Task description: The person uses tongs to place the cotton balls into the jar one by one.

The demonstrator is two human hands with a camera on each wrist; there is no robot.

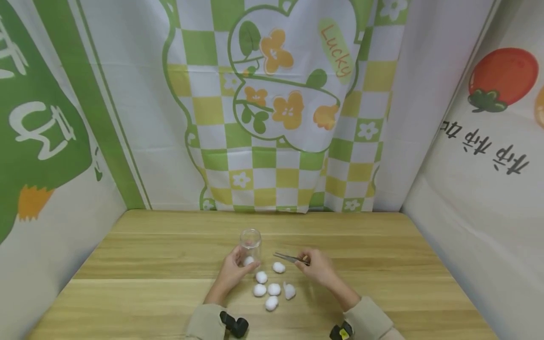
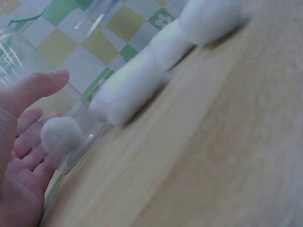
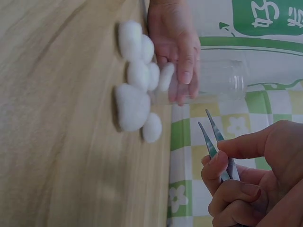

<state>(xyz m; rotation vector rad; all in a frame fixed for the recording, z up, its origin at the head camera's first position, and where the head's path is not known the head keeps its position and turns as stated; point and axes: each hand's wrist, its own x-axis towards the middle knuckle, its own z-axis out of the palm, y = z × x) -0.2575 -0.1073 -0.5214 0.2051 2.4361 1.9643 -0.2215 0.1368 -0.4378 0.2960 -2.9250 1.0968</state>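
A small clear glass jar (image 1: 250,243) stands upright on the wooden table (image 1: 382,255), with one white cotton ball (image 1: 248,260) inside at its bottom. My left hand (image 1: 233,273) holds the jar near its base; its fingers (image 3: 182,56) curl around the glass (image 3: 222,80). My right hand (image 1: 319,268) pinches metal tweezers (image 1: 289,258), whose tips (image 3: 206,118) are apart, hold nothing and point toward the jar. Several loose cotton balls (image 1: 272,289) lie on the table between my hands, blurred and close (image 2: 142,85) in the left wrist view.
Printed cloth walls (image 1: 276,104) enclose the table at the back and both sides. Bare wood (image 1: 148,255) stretches left and right of my hands. Black wrist-mounted devices (image 1: 234,325) sit on both sleeves.
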